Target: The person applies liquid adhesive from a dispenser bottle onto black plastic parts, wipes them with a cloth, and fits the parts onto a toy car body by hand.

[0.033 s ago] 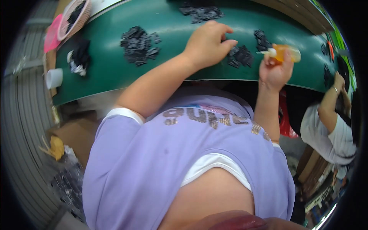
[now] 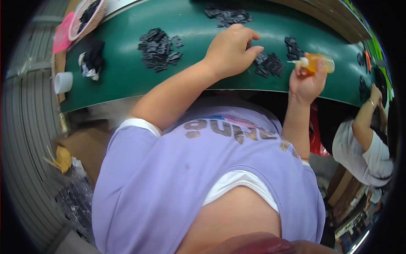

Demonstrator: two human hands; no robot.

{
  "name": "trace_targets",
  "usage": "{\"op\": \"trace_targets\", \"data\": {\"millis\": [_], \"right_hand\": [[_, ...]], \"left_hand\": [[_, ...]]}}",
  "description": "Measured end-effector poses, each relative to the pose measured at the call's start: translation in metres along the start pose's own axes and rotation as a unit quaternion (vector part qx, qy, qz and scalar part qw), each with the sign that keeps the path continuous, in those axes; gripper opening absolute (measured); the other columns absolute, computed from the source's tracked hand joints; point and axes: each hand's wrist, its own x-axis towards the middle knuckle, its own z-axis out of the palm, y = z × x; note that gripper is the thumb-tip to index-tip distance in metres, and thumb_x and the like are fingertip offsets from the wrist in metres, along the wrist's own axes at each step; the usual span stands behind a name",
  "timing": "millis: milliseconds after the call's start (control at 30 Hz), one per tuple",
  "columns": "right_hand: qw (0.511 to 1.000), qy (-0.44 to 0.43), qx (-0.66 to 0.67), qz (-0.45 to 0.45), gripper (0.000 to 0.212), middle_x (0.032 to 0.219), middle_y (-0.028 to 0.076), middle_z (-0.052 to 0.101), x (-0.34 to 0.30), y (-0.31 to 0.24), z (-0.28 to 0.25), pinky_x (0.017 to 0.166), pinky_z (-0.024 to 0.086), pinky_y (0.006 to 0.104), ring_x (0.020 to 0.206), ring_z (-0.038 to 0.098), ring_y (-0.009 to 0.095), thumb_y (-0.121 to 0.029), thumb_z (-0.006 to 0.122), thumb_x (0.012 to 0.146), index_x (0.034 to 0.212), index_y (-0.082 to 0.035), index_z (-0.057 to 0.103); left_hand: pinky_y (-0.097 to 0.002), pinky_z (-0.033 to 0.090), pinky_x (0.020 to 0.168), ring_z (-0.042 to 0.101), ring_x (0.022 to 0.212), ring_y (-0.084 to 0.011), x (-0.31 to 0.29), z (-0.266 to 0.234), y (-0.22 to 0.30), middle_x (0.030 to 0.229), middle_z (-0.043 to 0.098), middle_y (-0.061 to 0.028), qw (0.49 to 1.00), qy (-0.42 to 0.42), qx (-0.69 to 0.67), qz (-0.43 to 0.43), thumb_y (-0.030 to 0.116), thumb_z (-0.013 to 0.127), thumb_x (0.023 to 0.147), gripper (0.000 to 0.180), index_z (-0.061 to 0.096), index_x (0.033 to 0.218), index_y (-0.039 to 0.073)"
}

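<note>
My left hand (image 2: 232, 51) is low over the green tabletop (image 2: 122, 82), its thumb and forefinger apart with a gap between them. The other fingertips are hidden under the hand. By its thumb lies a small pile of flat black pieces (image 2: 270, 65). To the right, my right hand (image 2: 307, 84) is wrapped round a squeeze bottle (image 2: 313, 60) of amber liquid. The bottle is tipped onto its side, its thin white nozzle pointing left. Just beyond the nozzle is another cluster of black pieces (image 2: 292, 47).
Larger heaps of black pieces (image 2: 156, 48) (image 2: 228, 17) lie left and at the back. A pink basket (image 2: 98, 19), a dark cloth (image 2: 94, 59) and a white cup (image 2: 63, 82) stand at the left end. Another person's arm (image 2: 364, 114) reaches in at the right.
The whole scene sits slightly farther right in the picture. Both hands keep nearly the same pose, and the bottle stays in my right hand.
</note>
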Motion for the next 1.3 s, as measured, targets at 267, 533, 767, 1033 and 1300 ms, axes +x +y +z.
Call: {"op": "trace_targets", "data": {"millis": [267, 533, 767, 1033, 1300], "right_hand": [[0.999, -0.006, 0.033, 0.042, 0.018, 0.086, 0.013, 0.06, 0.002, -0.003, 0.005, 0.048, 0.041, 0.0234, 0.057, 0.049, 0.011, -0.019, 0.056, 0.091, 0.103, -0.007, 0.052], [0.967, -0.015, 0.195, 0.162, 0.027, 0.095, 0.015, 0.06, 0.02, -0.003, -0.006, 0.05, 0.04, 0.0219, 0.056, 0.048, 0.01, -0.03, 0.057, 0.091, 0.098, -0.005, 0.055], [0.937, 0.025, 0.296, 0.184, 0.036, 0.097, 0.018, 0.057, 0.019, -0.029, -0.024, 0.055, 0.045, 0.0217, 0.059, 0.05, 0.011, -0.037, 0.055, 0.092, 0.098, -0.001, 0.054], [0.884, 0.083, 0.386, 0.248, 0.039, 0.096, 0.017, 0.054, 0.023, -0.041, -0.022, 0.055, 0.048, 0.0223, 0.061, 0.052, 0.013, -0.036, 0.056, 0.091, 0.1, 0.002, 0.051], [0.867, 0.141, 0.409, 0.245, 0.036, 0.102, 0.021, 0.05, 0.025, -0.048, -0.016, 0.064, 0.054, 0.0257, 0.07, 0.057, 0.018, -0.029, 0.046, 0.095, 0.107, 0.005, 0.046]], "left_hand": [[-0.0333, 0.049, 0.071, 0.06, 0.079, -0.0256, -0.019, -0.12, -0.049, 0.088, 0.061, -0.0116, 0.952, -0.056, 0.268, -0.139, 0.023, 0.076, 0.068, 0.037, 0.063, 0.095, 0.002], [-0.0269, 0.041, 0.057, 0.049, 0.062, -0.0116, -0.006, -0.131, -0.077, 0.068, 0.054, -0.001, 0.957, -0.136, 0.142, -0.212, 0.015, 0.078, 0.066, 0.028, 0.058, 0.08, 0.001], [-0.0202, 0.043, 0.054, 0.053, 0.061, -0.0074, 0.004, -0.117, -0.054, 0.071, 0.057, -0.0005, 0.956, -0.048, -0.159, -0.243, 0.005, 0.07, 0.076, 0.015, 0.056, 0.081, 0.005], [-0.023, 0.049, 0.061, 0.057, 0.066, -0.0107, 0.021, -0.066, -0.048, 0.079, 0.06, -0.0038, 0.929, -0.054, -0.258, -0.259, 0.001, 0.067, 0.077, 0.013, 0.055, 0.081, 0.003], [-0.0221, 0.054, 0.063, 0.066, 0.073, -0.0165, 0.016, -0.065, -0.054, 0.087, 0.064, -0.0133, 0.881, -0.048, -0.403, -0.242, -0.006, 0.056, 0.077, 0.011, 0.051, 0.076, 0.003]]}}
